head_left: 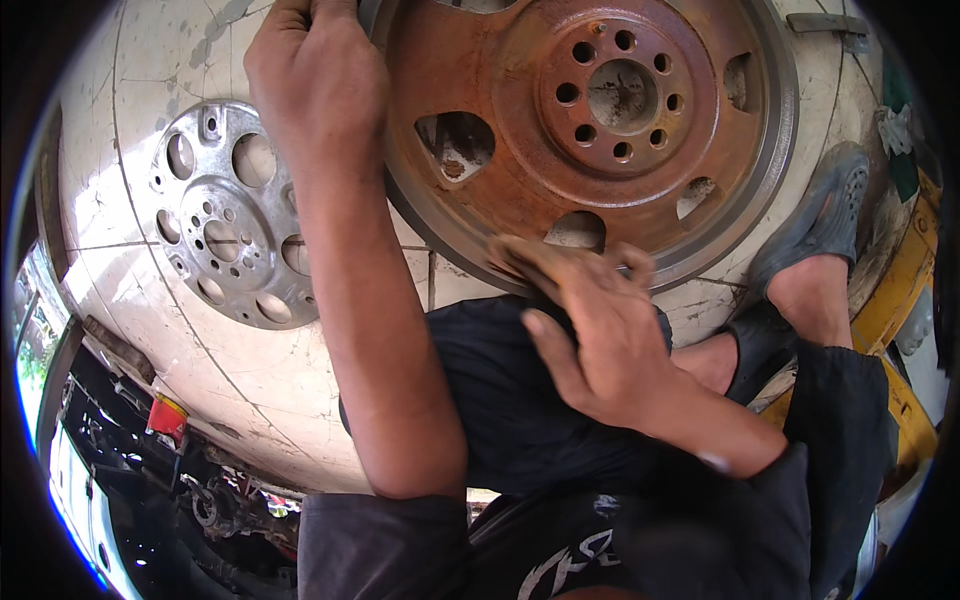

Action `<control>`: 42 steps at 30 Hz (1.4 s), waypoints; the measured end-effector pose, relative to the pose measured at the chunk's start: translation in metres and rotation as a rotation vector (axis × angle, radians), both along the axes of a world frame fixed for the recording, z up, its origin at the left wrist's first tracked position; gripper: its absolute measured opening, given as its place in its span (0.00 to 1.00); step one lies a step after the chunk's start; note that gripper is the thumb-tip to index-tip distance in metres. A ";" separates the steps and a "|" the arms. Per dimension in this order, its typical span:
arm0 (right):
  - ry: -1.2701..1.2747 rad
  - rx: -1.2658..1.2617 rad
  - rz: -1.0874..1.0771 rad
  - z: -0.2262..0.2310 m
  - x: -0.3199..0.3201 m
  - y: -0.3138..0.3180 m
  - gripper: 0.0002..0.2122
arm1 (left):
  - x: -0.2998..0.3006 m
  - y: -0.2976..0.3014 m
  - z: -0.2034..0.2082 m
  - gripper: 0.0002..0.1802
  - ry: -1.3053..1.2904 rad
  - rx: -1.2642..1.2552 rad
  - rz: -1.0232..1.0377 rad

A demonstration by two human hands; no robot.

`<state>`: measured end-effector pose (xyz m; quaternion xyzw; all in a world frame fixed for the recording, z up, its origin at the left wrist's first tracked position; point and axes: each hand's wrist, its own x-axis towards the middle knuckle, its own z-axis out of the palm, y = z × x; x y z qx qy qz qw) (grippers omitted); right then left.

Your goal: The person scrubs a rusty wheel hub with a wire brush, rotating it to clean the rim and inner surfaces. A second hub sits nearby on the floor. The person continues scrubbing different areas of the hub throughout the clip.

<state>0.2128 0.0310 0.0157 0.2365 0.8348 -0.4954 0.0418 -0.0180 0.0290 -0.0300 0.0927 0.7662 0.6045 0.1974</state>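
Note:
A large rust-brown flywheel [450, 80], with a grey outer rim, several bolt holes and cut-out windows, lies on the tiled floor before me. My right hand [610, 335] is over its near rim, thumb stretched away from the other fingers. Motion smears those fingertips, and anything thin under them cannot be made out. Beside the flywheel's left edge is my left hand [325, 75]. Its fingers run out of the picture at the top, so their grip is hidden. Left of my left forearm lies a thin silver flexplate [200, 265] with round holes, partly covered by that arm.
My legs in dark trousers [530, 390] and a grey clog [820, 210] are close to the flywheel's near and right edges. A yellow metal frame [905, 290] stands at right. Greasy machine parts [215, 505] and a red container [167, 418] are at lower left. A metal tool [825, 23] lies far right.

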 end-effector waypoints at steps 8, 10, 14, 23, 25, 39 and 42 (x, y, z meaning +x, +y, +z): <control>0.054 -0.084 -0.039 0.000 -0.046 0.002 0.26 | -0.004 0.006 -0.003 0.17 -0.004 -0.028 -0.008; -0.005 -0.122 0.000 0.004 -0.021 0.006 0.26 | 0.001 0.002 0.005 0.17 0.054 -0.064 0.003; -0.027 -0.178 0.035 0.007 -0.010 0.012 0.27 | -0.002 -0.003 -0.002 0.18 0.052 -0.017 -0.053; -0.076 -0.206 0.141 0.006 0.005 0.023 0.33 | -0.009 0.005 -0.003 0.18 -0.060 -0.036 0.036; -0.206 -0.280 0.224 0.021 -0.004 0.037 0.34 | -0.001 0.002 0.000 0.18 0.015 -0.028 -0.006; -0.048 -0.281 0.188 0.008 -0.003 0.029 0.41 | -0.035 -0.005 -0.008 0.18 -0.227 0.012 0.007; 0.055 -0.298 0.051 0.003 -0.030 0.009 0.41 | -0.011 0.001 -0.007 0.18 -0.084 -0.036 -0.014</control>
